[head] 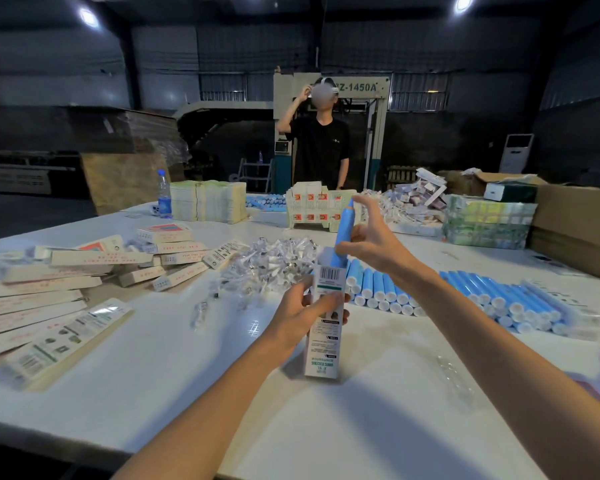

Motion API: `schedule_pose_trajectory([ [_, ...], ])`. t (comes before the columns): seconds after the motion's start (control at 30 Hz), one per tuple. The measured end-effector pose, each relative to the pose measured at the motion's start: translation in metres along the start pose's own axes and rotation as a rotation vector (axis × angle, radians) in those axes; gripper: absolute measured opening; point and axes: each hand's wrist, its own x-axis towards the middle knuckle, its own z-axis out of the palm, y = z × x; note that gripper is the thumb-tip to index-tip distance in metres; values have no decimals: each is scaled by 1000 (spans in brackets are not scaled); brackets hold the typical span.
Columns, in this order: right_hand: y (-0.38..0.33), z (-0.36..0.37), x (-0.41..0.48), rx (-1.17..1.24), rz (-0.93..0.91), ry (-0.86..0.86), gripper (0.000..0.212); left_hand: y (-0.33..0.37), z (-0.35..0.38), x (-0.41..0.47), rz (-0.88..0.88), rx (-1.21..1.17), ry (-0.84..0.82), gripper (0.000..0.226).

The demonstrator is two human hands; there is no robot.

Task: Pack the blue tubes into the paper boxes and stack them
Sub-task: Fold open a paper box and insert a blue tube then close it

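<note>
My left hand [300, 315] grips a white paper box [323, 341] that stands upright on the table with its top flap open. A blue tube [343, 233] sticks out of the box's open top, its lower end inside. My right hand [368, 233] pinches the tube's upper half with thumb and fingers. Rows of blue tubes [465, 299] with white caps lie on the table right of the box. Filled and flat paper boxes [84, 271] are piled at the left.
A heap of small clear packets [271, 268] lies behind the box. Stacks of flat cartons [208, 200], a water bottle [164, 197] and cardboard cases [575, 223] line the far table edge. A person [321, 143] stands across the table.
</note>
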Motion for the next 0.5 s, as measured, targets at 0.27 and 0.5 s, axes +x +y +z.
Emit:
schedule_pose_trajectory([
  [0.27, 28, 18, -10, -268, -76, -44, 25, -3, 2, 0, 1, -2, 46, 38],
  [0.5, 71, 51, 2, -262, -159, 63, 19, 13, -47, 12, 6, 169, 132, 31],
])
